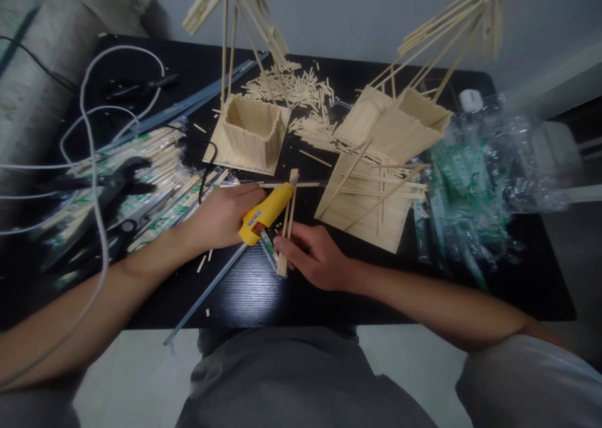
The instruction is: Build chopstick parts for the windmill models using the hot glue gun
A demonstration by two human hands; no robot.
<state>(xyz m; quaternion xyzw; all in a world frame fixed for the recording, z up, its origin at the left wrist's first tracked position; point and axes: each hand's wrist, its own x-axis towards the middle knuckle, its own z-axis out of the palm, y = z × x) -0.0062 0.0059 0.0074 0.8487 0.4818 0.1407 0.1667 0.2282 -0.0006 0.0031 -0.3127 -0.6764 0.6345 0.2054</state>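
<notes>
My left hand (pixel 229 214) is wrapped round a yellow glue gun (pixel 268 214), whose nozzle points up and right. A clear glue stick (pixel 207 293) runs from the back of the gun toward the table's front edge. Between the thumb and fingers of my right hand (pixel 320 255) is a small bundle of wooden sticks (pixel 288 227), held nearly upright. The nozzle lies against or just over the bundle's upper end; I cannot tell whether they touch. My right fingertips are partly hidden behind the sticks.
Behind stand a stick-built box on a base (pixel 254 133) and a larger stick model (pixel 399 121). Cut stick pieces (pixel 294 93) lie between them. At left are pliers (pixel 117 180), packaged sticks (pixel 162 149) and a white cable (pixel 94 183); plastic wrappers (pixel 470 177) lie at right.
</notes>
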